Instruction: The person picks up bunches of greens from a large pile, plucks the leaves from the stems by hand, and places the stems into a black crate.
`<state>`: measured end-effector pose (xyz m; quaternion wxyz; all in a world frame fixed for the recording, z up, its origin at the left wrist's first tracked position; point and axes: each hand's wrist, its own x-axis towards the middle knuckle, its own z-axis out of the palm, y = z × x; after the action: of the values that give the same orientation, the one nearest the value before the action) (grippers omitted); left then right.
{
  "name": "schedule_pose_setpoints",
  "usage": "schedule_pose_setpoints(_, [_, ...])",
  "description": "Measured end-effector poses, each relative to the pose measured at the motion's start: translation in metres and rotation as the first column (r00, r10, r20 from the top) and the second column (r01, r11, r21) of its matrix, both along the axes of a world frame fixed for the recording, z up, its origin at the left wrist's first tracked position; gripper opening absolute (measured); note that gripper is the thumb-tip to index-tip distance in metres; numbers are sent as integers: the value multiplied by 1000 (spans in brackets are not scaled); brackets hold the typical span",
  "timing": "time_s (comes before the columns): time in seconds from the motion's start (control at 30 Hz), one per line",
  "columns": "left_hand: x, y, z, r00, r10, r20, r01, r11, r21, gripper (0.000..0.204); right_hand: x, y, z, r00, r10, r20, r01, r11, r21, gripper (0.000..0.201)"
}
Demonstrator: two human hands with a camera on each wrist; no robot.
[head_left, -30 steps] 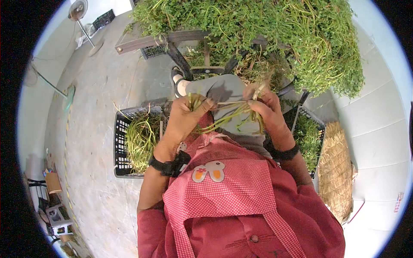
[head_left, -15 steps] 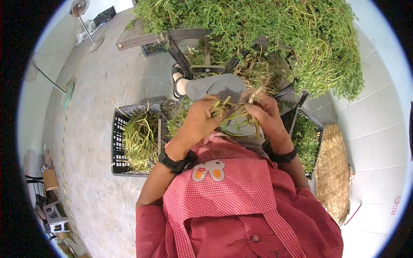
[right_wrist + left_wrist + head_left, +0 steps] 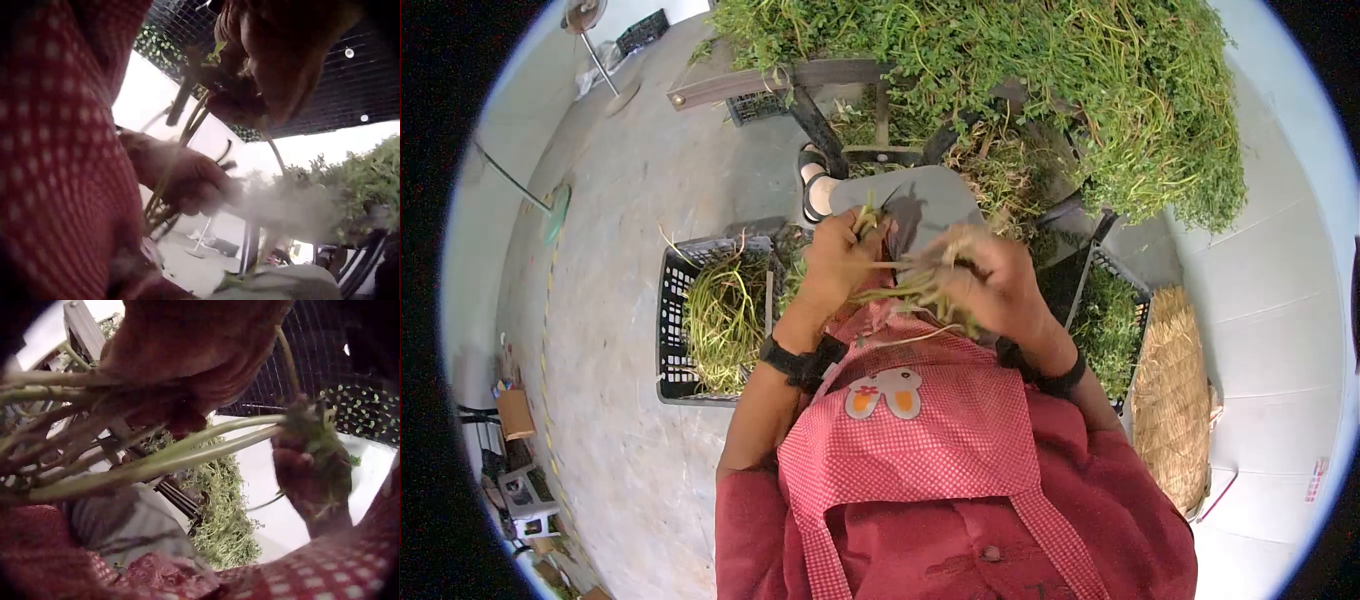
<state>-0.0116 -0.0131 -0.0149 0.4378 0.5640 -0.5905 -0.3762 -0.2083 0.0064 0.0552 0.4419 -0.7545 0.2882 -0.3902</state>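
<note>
In the head view my left hand (image 3: 832,268) grips a small bundle of green stems (image 3: 867,218) above the lap, cut-looking ends sticking up past the fingers. My right hand (image 3: 1000,285), blurred, is curled round more stems (image 3: 920,285) that stretch across toward the left hand. The left wrist view has long pale stems (image 3: 156,464) running from the left hand's side to the right hand (image 3: 312,472). In the right wrist view, the left hand (image 3: 187,178) holds stems below the right hand (image 3: 290,53). A thin loose stem (image 3: 910,340) lies over the checked apron (image 3: 920,440).
Leafy greens (image 3: 1000,60) are heaped on a wooden-edged table (image 3: 730,88) ahead. A black crate (image 3: 675,330) of stems stands on the left, another crate of greens (image 3: 1105,320) on the right. Beside that one leans a woven straw roll (image 3: 1170,400). Plant scraps (image 3: 1000,170) lie under the table.
The hands came together half a second ago; since then the left hand has moved back left, and the right hand has shifted left and toward the body with its stems.
</note>
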Motion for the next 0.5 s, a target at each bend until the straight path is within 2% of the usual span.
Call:
schedule_pose_setpoints(0.03, [-2,4,2,997,-18,-81,15,999,-40,15,-4,-4,1,998,-46,-39,55,968,244,11])
schedule_pose_setpoints(0.07, [-1,4,5,996,-6,-84,2,999,-42,15,-6,-10,-6,999,-34,-42,43,969,242,11])
schedule_pose_setpoints(0.13, [2,10,11,987,-152,-54,139,972,-190,17,-11,-18,-25,994,-95,52,76,954,289,15])
schedule_pose_setpoints(0.17, [3,13,16,971,-183,-155,175,983,-61,16,-12,-16,-22,992,-104,76,72,935,348,19])
schedule_pose_setpoints(0.3, [-6,16,27,947,-280,-158,257,955,-151,16,-21,-22,-31,984,-92,152,36,942,335,20])
schedule_pose_setpoints(0.37, [-8,19,33,901,-337,-275,367,928,67,15,-23,-18,-23,979,-99,180,2,882,471,22])
schedule_pose_setpoints(0.5, [-10,15,17,899,-373,-231,409,902,134,16,-26,-26,-39,970,-79,232,-7,937,349,24])
